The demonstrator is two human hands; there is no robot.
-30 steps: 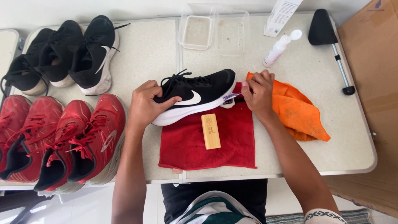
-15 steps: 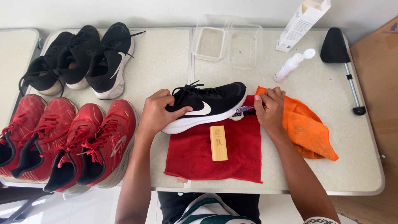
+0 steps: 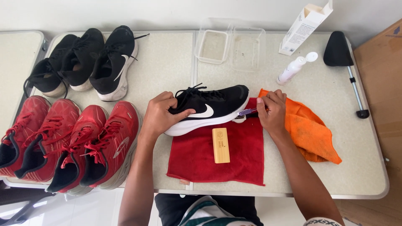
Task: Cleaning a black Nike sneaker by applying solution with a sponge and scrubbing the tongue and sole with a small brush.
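A black sneaker with a white sole [image 3: 213,106] lies on its side on a dark red towel [image 3: 238,163]. My left hand [image 3: 161,114] grips its heel end and holds it steady. My right hand [image 3: 272,109] is closed on a small purple-handled brush [image 3: 247,112] whose head touches the shoe's toe. A wooden block-shaped brush [image 3: 220,145] rests on the towel just in front of the shoe. An orange cloth [image 3: 312,134] lies crumpled under and to the right of my right hand.
Black sneakers [image 3: 90,62] sit at the back left, several red sneakers [image 3: 71,142] in front of them. Two clear plastic trays [image 3: 230,46], a white bottle [image 3: 295,69], an open white carton [image 3: 303,27] and a black shoe tree on a metal rod [image 3: 345,67] stand along the back.
The view has shifted a little, so everything sits lower in the frame. Both hands stay on the shoe and brush, with the brush still at the toe.
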